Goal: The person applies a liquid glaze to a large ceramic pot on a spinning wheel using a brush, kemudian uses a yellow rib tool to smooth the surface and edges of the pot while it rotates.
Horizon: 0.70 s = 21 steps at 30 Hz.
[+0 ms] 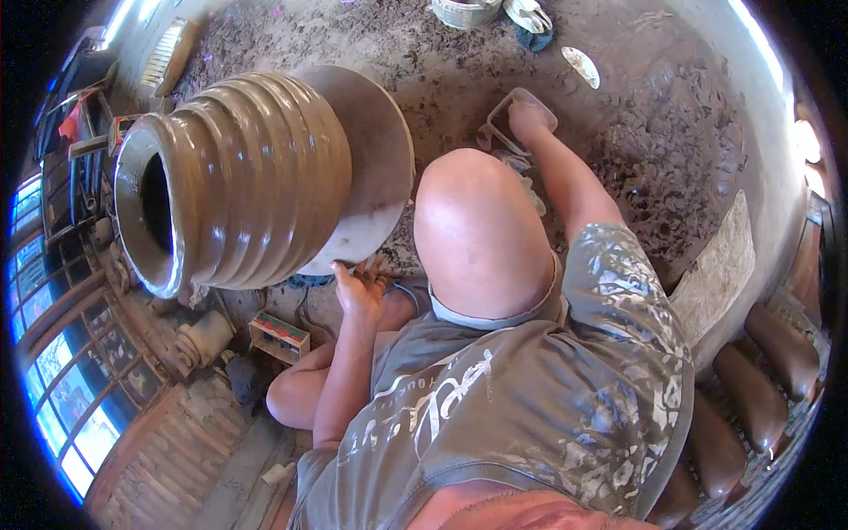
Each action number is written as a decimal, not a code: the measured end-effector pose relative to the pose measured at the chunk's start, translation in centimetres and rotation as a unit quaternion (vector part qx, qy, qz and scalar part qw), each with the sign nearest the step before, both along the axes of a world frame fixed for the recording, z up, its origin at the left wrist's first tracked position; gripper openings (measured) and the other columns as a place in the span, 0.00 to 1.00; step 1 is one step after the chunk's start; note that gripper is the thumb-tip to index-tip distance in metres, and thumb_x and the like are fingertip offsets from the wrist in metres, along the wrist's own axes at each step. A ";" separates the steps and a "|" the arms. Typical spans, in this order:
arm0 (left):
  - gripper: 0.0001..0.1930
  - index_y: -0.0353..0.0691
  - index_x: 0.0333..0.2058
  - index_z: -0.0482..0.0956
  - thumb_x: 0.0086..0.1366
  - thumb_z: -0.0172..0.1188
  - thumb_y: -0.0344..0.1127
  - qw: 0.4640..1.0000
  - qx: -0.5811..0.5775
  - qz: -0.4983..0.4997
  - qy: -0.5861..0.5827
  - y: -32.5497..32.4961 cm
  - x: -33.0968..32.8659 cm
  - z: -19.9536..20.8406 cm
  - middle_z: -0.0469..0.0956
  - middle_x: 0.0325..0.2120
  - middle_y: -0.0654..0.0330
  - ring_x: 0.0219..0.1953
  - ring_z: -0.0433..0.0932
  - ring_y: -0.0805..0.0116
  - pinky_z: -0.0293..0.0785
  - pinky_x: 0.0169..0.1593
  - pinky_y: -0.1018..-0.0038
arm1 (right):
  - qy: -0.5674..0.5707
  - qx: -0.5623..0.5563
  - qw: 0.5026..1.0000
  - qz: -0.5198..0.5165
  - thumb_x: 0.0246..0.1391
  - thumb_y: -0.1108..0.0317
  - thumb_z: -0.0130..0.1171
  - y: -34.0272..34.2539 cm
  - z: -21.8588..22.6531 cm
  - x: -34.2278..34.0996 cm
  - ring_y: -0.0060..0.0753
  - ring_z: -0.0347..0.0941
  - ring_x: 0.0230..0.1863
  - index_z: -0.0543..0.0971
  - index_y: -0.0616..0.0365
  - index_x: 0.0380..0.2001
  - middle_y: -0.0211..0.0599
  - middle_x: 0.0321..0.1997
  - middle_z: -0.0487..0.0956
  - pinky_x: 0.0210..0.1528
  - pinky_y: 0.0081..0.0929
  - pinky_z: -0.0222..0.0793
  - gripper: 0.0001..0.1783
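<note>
At the lower edge, nearest the view, spreads a grey shirt (424,415) with pale splotches and lettering, and beyond it rises a bent bare knee (481,234). Just left of the knee, the left hand (359,293) is turned partly palm up, thumb and fingers apart, its fingertips at the near rim of a round plate (386,177); nothing is visible in its palm. Near its forearm sits a small open box (279,337) with red and green contents.

Against the plate stands the base of a large brown clay pot (265,177), glossy and ringed with thick ridges, its dark mouth facing left in the view.

Past the knee, the right arm stretches out, and the right hand (530,117) is inside the outline of a see-through plastic container (501,108). Its fingers are hidden, so whether they grip anything cannot be told.

To the right, a pale flat board (724,265) leans by the curved wall, with smooth brown rounded logs (751,397) near it. Farther off, on the clay-smeared floor (397,44), are a white oval dish (580,67), a bundled whitish cloth (527,16) and a pale bucket (465,12).
</note>
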<state>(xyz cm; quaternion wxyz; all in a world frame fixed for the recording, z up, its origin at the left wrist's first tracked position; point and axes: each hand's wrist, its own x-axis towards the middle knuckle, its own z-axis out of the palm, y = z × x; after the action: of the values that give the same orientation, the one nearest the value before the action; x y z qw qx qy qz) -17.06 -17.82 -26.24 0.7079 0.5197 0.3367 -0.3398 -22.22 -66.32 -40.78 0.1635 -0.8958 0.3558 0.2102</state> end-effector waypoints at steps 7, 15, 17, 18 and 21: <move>0.32 0.47 0.64 0.61 0.75 0.36 0.65 0.987 0.137 0.074 -0.047 -0.5 1.7 1.8 0.66 0.63 0.54 0.57 0.73 0.52 0.74 0.53 0.51 | -0.012 0.016 0.999 -0.046 0.61 0.66 0.45 0.4 -1.7 0.5 0.52 0.80 0.54 0.84 0.61 0.46 0.54 0.53 0.81 0.56 0.47 0.75 0.20; 0.31 0.45 0.66 0.64 0.72 0.49 0.58 0.978 0.047 -0.013 -0.204 4.4 10.0 -0.2 0.70 0.61 0.56 0.60 0.72 0.56 0.70 0.62 0.53 | -0.006 -0.034 0.999 -0.008 0.52 0.67 0.57 -2.7 -4.1 -2.4 0.55 0.81 0.48 0.85 0.62 0.37 0.53 0.46 0.84 0.50 0.45 0.77 0.14; 0.30 0.43 0.65 0.65 0.73 0.49 0.56 0.975 0.062 -0.006 -0.213 4.9 11.0 1.3 0.71 0.61 0.55 0.61 0.71 0.56 0.69 0.63 0.53 | 0.005 0.030 0.998 -0.056 0.52 0.66 0.56 -2.2 0.5 -1.1 0.54 0.80 0.53 0.85 0.60 0.42 0.52 0.51 0.82 0.53 0.45 0.75 0.17; 0.30 0.42 0.65 0.66 0.73 0.49 0.55 0.973 0.090 0.030 -0.212 6.0 10.0 1.6 0.71 0.61 0.55 0.61 0.71 0.55 0.70 0.63 0.54 | 0.007 0.033 0.999 -0.037 0.51 0.66 0.57 -1.5 3.4 0.5 0.55 0.80 0.52 0.85 0.59 0.42 0.52 0.49 0.83 0.53 0.46 0.76 0.16; 0.33 0.41 0.60 0.69 0.73 0.44 0.64 0.984 0.103 0.104 -0.097 0.3 5.4 4.6 0.73 0.56 0.53 0.51 0.76 0.54 0.75 0.49 0.55 | -0.048 0.032 0.998 -0.020 0.49 0.64 0.62 -1.5 11.9 -0.1 0.58 0.80 0.47 0.84 0.62 0.39 0.53 0.45 0.83 0.50 0.47 0.76 0.16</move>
<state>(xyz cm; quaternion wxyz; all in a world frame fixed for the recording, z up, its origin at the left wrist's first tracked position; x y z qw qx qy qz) -11.70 -17.48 -21.63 0.7116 0.5821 0.3520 -0.1757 -22.37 -67.81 -28.92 0.2130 -0.8918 0.3586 0.1753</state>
